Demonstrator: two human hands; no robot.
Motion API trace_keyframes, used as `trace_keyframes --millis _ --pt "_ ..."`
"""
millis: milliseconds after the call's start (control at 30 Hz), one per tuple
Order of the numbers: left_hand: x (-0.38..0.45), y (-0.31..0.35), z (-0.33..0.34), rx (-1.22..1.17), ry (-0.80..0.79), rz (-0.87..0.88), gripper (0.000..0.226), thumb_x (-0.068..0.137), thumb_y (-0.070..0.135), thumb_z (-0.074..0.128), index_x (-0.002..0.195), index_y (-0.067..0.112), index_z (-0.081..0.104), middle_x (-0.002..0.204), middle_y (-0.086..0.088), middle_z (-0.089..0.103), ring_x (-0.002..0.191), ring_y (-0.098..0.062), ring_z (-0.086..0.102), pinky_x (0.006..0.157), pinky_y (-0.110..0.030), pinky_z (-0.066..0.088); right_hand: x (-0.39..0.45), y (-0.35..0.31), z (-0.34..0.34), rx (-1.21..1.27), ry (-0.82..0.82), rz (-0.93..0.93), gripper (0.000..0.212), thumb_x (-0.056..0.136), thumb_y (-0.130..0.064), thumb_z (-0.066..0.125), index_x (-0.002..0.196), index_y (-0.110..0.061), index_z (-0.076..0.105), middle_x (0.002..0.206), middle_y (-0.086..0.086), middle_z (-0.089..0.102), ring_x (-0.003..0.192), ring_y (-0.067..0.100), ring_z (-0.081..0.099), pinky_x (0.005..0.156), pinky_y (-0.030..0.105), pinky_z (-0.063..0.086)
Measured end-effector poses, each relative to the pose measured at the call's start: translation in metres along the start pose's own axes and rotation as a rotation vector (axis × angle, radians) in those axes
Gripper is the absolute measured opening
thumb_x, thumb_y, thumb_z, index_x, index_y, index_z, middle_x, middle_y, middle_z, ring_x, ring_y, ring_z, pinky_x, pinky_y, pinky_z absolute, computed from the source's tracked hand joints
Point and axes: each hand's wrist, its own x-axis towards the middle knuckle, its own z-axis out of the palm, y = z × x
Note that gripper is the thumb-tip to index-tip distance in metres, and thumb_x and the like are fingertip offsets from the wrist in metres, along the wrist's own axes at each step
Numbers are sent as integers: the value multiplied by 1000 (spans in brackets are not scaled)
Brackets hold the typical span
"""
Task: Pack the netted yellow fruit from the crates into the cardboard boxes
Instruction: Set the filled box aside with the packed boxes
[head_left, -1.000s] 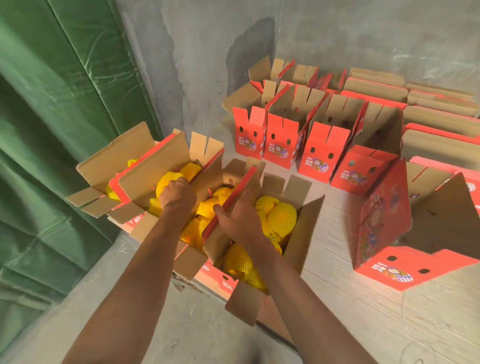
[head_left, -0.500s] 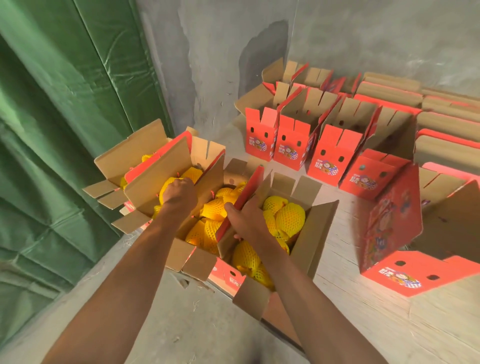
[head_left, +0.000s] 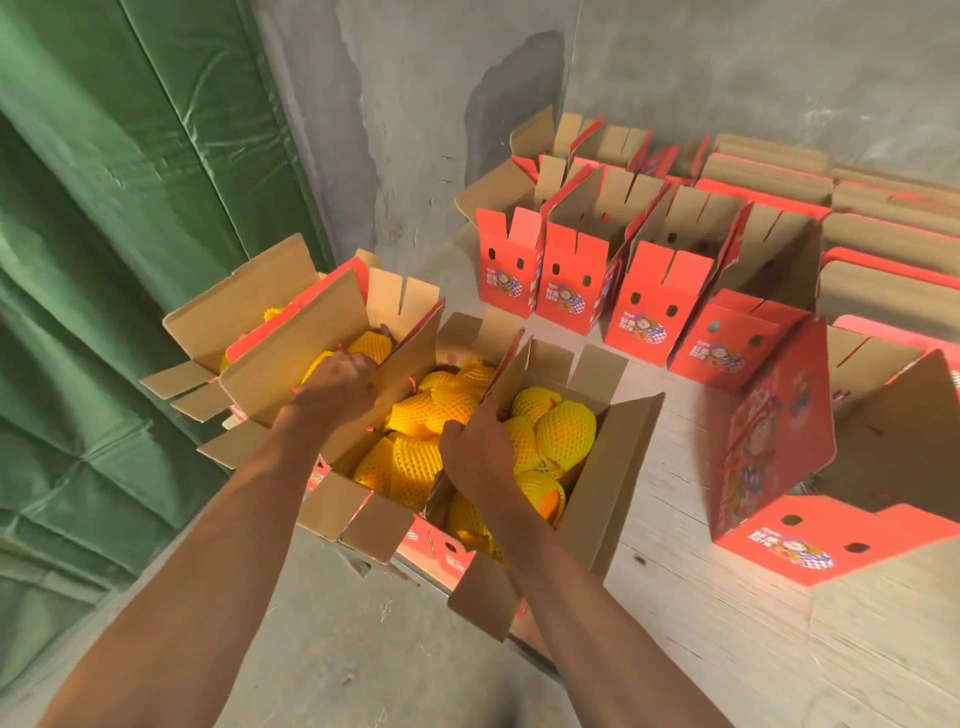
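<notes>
- Netted yellow fruit (head_left: 565, 431): piled in three open cardboard boxes standing side by side on the wooden platform (head_left: 727, 649); a fourth box (head_left: 228, 317) at the far left shows only a glimpse of yellow.
- Middle box (head_left: 363, 512): landmark for this entry; heaped with fruit, flaps up.
- Right hand (head_left: 475, 452): at the divide between the middle box and the box to its right (head_left: 618, 467), fingers curled over the red-edged flap (head_left: 501, 374) there, gripping it.
- Left hand (head_left: 335, 387): over the box to the left of the middle box (head_left: 291, 358), fingers clenched on the flap between the two; what else it holds cannot be told.
- Empty red boxes (head_left: 644, 306): in a row beyond the middle box, against the concrete wall (head_left: 405, 130).
- Tipped red box (head_left: 779, 457): well to the right of the middle box.
- Green tarpaulin (head_left: 114, 208): hanging to the left.
</notes>
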Motion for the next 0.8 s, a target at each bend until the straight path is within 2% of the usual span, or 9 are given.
trace_keyframes --millis 100,200,367,500,567,600,667,733,800 --pt "3 0 3 -19 0 13 31 94 20 68 122 7 65 112 -15 64 101 -29 57 83 -35 45 1 4 3 40 16 -46 48 104 -21 53 147 -7 38 102 8 59 91 27 60 75 38 48" --pt "10 -2 1 -30 -4 9 35 92 25 72 121 7 67 112 -14 66 103 -30 59 86 -35 47 -6 10 5 139 34 -81 49 102 -17 52 148 -5 41 107 10 62 91 25 57 78 37 47" --pt "11 5 -5 -103 15 -20 31 91 23 71 119 10 69 111 -14 69 102 -32 63 90 -38 52 -7 12 13 173 57 -75 47 102 -19 51 145 -5 41 98 7 59 79 21 55 64 33 40" --pt "-1 54 -11 -423 55 111 26 86 16 75 112 15 74 111 -6 75 105 -28 68 92 -42 55 -9 15 5 214 56 -84 42 100 -29 60 135 -9 47 113 12 67 100 33 65 81 42 52" --pt "-6 81 -10 -509 82 164 26 86 14 75 112 13 74 113 -4 75 107 -25 68 93 -41 54 -9 19 -10 249 85 -129 48 99 -33 65 139 -10 51 119 8 68 109 28 66 93 45 54" --pt "-9 94 -9 -549 114 186 26 87 15 74 112 13 74 112 -3 75 105 -22 70 93 -39 55 -8 21 -21 258 106 -172 51 99 -31 65 144 -11 50 120 4 69 111 20 66 96 38 54" --pt "-14 123 -8 -667 167 231 22 88 22 73 109 17 75 107 5 76 96 -7 72 88 -27 56 -7 25 -50 243 175 -277 50 101 -25 62 149 -17 50 119 -7 69 101 -1 62 88 17 50" --pt "-20 158 -9 -761 181 289 17 89 25 71 105 24 75 101 13 75 91 5 69 83 -19 53 -5 36 -92 183 285 -362 42 102 -21 56 145 -24 55 130 -8 68 101 -1 62 87 21 50" --pt "-24 199 -9 -804 169 373 14 92 26 69 105 24 74 100 15 75 95 1 69 88 -25 54 -5 57 -140 110 389 -402 39 103 -22 52 142 -24 58 140 -5 64 115 11 62 96 30 51"
